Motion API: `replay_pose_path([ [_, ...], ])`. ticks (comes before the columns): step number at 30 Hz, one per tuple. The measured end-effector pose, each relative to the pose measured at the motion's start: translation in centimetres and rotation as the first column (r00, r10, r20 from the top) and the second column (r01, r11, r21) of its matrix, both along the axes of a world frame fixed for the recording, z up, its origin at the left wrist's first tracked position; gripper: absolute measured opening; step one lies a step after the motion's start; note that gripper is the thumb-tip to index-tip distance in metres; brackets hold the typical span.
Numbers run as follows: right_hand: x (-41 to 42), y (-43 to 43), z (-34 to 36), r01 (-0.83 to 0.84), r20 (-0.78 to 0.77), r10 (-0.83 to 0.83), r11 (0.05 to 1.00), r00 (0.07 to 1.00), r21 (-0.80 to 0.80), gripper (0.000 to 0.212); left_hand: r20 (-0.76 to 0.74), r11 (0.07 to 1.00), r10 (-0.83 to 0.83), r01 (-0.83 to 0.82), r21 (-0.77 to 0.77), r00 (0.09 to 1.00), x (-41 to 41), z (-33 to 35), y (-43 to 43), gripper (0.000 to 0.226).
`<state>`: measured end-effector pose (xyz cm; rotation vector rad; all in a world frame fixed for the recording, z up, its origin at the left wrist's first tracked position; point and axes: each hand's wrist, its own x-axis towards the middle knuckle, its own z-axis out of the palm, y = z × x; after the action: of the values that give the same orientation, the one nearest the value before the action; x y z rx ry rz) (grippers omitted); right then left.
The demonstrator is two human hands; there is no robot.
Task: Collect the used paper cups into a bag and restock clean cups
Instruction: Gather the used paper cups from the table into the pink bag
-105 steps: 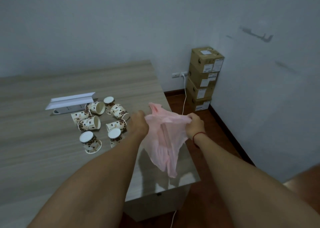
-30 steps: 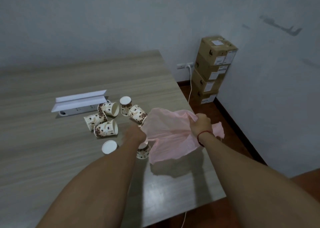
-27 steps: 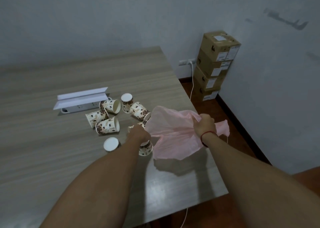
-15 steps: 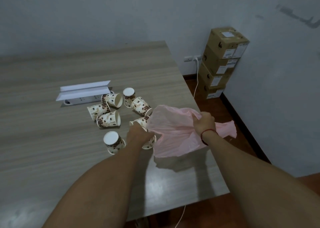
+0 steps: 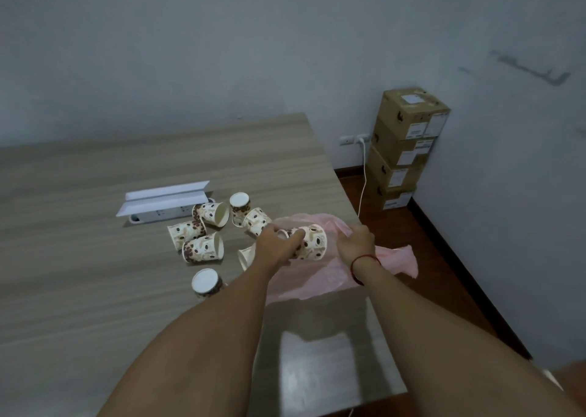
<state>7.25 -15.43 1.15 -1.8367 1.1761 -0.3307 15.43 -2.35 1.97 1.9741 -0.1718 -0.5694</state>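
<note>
Both our forearms stretch forward, converging slightly. Our left hand (image 5: 278, 246) curls its fingers round a paper cup (image 5: 315, 242), knuckles up. Our right hand (image 5: 355, 242), just beside it, is fisted on the edge of the pink bag (image 5: 320, 282).

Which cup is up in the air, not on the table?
The cup in front of the pink bag. The left grip holds it sideways; every other cup lies or stands on the table.
</note>
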Motion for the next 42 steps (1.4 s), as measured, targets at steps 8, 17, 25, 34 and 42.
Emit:
replay_pose_path([
  [8,-0.8,0.5,-0.2,0.099,-0.018,-0.100,0.995,0.995,-0.027,0.030,-0.227,0.994,-0.110,0.105,-0.031,0.968,-0.9,-2.0,0.1,0.032],
  [17,1.4,3.9,-0.3,0.099,0.003,-0.099,0.995,0.995,-0.005,0.034,0.104,0.953,-0.209,0.178,0.244,0.972,4.1,-1.7,4.1,0.021],
  [25,3.6,8.2,-1.5,0.132,-0.021,-0.132,0.991,0.991,-0.010,0.030,0.084,0.735,-0.257,0.138,0.664,0.963,8.0,-4.8,10.0,0.048],
  [34,2.4,9.5,-3.0,0.152,-0.053,-0.152,0.988,0.987,-0.009,0.034,-0.039,0.742,-0.263,0.228,0.631,0.964,7.5,-9.4,13.9,0.051],
  [42,1.8,8.9,-1.5,0.248,-0.059,-0.250,0.968,0.966,-0.033,0.037,0.280,0.959,-0.216,0.149,0.240,0.935,7.5,-1.5,9.6,0.053],
])
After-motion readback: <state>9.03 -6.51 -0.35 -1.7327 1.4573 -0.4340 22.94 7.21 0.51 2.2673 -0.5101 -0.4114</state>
